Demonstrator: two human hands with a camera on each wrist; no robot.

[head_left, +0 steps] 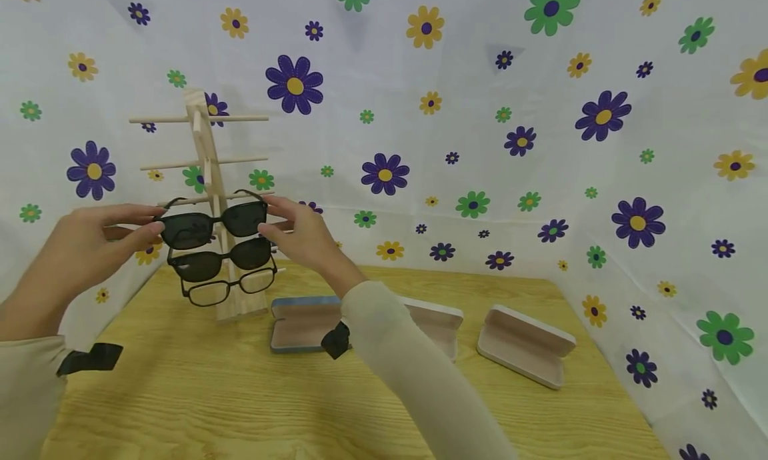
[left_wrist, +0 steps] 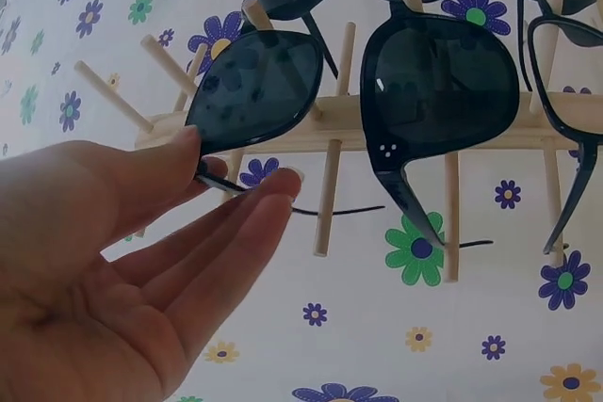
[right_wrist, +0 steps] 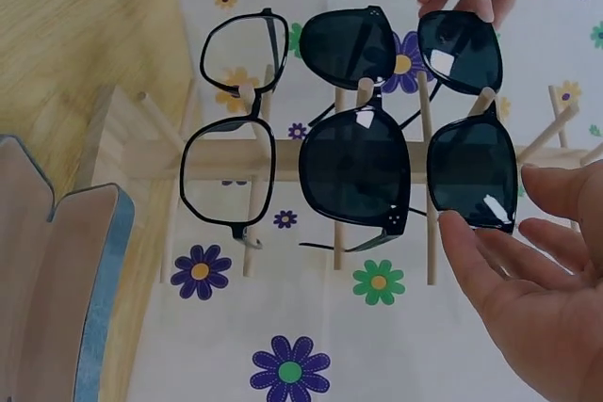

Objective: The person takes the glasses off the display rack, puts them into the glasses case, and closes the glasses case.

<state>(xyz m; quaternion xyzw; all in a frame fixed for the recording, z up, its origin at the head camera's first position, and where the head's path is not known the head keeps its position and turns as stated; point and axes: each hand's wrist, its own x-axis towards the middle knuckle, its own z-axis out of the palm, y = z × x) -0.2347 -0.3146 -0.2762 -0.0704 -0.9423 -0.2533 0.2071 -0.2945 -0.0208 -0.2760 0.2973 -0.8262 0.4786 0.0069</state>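
Observation:
A pair of black sunglasses (head_left: 189, 232) sits highest of the eyewear on a wooden display stand (head_left: 207, 143), held at both ends. My left hand (head_left: 90, 247) pinches its left corner by the hinge between thumb and fingers. At the opposite corner, my right hand (head_left: 303, 237) grips with the thumb at the lens edge and the fingers behind. Directly below hangs a second pair of dark sunglasses (left_wrist: 438, 82). Lowest on the stand are clear-lens glasses (right_wrist: 228, 171) with a thin black frame. In the right wrist view the held bridge overlaps a peg (right_wrist: 482, 101).
Upper pegs (head_left: 240, 119) of the stand carry no eyewear. On the wooden table (head_left: 198, 393), an open blue glasses case (head_left: 306, 302) lies right of the stand. Partly behind my right sleeve is a pale open case (head_left: 441, 311), and another open case (head_left: 528, 340) lies farther right.

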